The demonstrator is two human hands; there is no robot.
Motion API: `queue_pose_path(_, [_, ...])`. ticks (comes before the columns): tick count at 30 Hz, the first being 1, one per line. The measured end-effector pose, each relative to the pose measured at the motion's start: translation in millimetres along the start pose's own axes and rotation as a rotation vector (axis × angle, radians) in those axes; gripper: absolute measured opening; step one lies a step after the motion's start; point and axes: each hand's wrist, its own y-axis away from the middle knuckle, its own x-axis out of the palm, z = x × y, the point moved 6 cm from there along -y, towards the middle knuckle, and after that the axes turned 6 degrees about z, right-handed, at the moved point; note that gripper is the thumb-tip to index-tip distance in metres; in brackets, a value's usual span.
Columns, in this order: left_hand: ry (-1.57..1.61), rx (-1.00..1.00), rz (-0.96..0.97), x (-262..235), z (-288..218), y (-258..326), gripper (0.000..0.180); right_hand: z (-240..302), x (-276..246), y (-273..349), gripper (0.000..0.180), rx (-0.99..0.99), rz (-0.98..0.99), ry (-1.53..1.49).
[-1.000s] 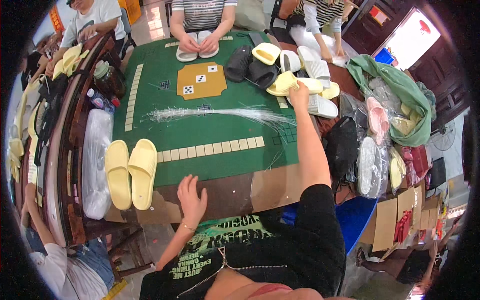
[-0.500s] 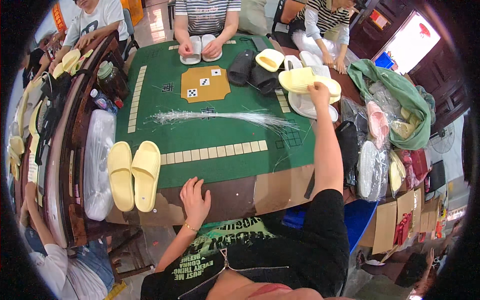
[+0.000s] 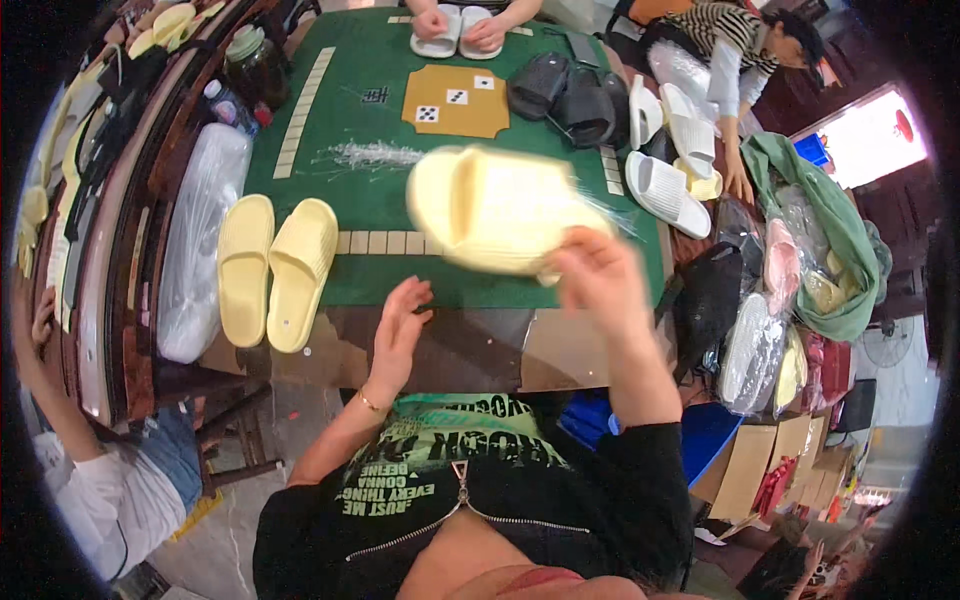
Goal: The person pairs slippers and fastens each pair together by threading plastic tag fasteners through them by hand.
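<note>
My right hand grips a pale yellow slipper by one end, holding it above the table. Motion blurs it, so whether a second slipper lies against it I cannot tell. My left hand hovers over the near table edge, fingers apart and a little bent, holding nothing. To its left lie two matching yellow slippers, a left one and a right one, side by side with toe ends away from me. Beyond the held slipper, a bundle of thin clear strands lies partly hidden on the green mat.
Black slippers and white slippers lie at the far right. Bagged slippers and a green sack stand beyond the right edge. Clear plastic packing fills the left edge. A co-worker's hands hold white slippers opposite.
My right hand has brought the yellow slipper from the right-hand pile toward the middle, nearer me. My left hand has lifted off the table edge. The whole view has shifted.
</note>
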Motion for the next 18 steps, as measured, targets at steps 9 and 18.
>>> queue_pose_path(9, [0.257,-0.106,-0.352,-52.9,13.8,3.0,0.049,-88.4,11.2,-39.4,0.022,-0.142,-0.029,0.568])
queue_pose_path(18, [0.058,-0.107,-0.42,-67.8,19.6,-0.4,0.067,-166.0,6.0,-70.1,0.032,0.147,0.128,0.873])
